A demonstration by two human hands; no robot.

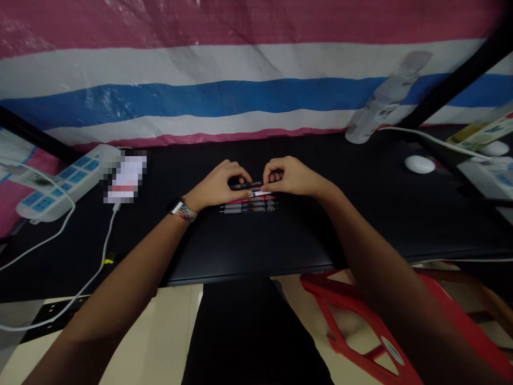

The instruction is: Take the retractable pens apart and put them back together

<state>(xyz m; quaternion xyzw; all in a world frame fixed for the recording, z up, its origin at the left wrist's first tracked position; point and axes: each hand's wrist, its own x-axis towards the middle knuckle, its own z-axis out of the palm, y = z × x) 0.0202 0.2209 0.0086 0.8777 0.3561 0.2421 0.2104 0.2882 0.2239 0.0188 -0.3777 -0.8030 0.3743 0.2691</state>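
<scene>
The bare black desk leaves a wide way in along its near side. Right of the pens, the surface is open as far as the white mouse. A clear bottle blocks the back right. On the left, the power strip and white cable obstruct passage, perhaps with a small yellow-marked item.

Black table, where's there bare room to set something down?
The table has bare room between the pens and its front edge, and between the right hand and the white oval object. It's crowded where the left hand and right hand meet, and around the power strip at far left.
</scene>
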